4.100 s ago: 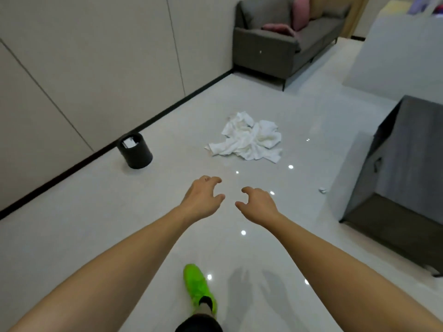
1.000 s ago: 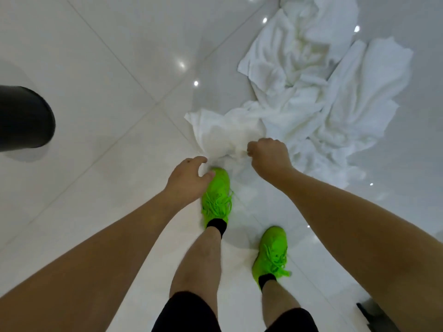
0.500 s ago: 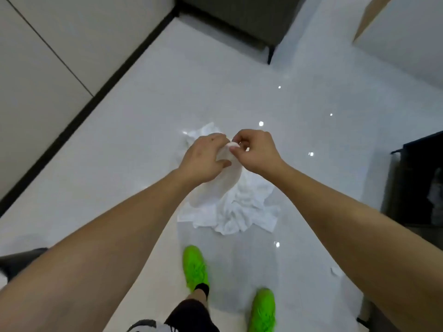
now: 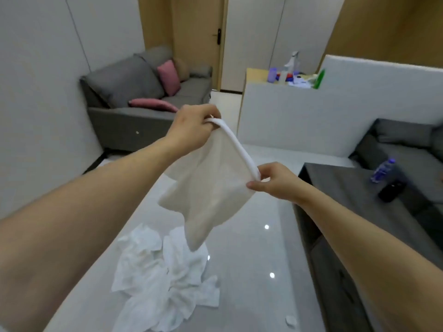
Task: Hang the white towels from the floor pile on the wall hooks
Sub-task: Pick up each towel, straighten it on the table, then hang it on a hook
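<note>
Above the floor pile (image 4: pixel 165 279), left hand (image 4: pixel 191 130) and right hand (image 4: pixel 275 180) pinch a towel (image 4: pixel 211 188), hem slanting down-right.

Grey sofa (image 4: pixel 134 101) with pink cushions (image 4: pixel 167 76); water bottle (image 4: pixel 382 170) on dark table (image 4: pixel 354 188).

We see a white towel (image 4: pixel 211 188), with more white towels (image 4: pixel 163 283) on a glossy pale grey floor (image 4: pixel 251 259). The sofa (image 4: pixel 143 99) is dark grey with pink cushions (image 4: pixel 167 77). A door (image 4: pixel 199 39) is light brown wood, and a bottle (image 4: pixel 382 170) is blue-purple.
</note>
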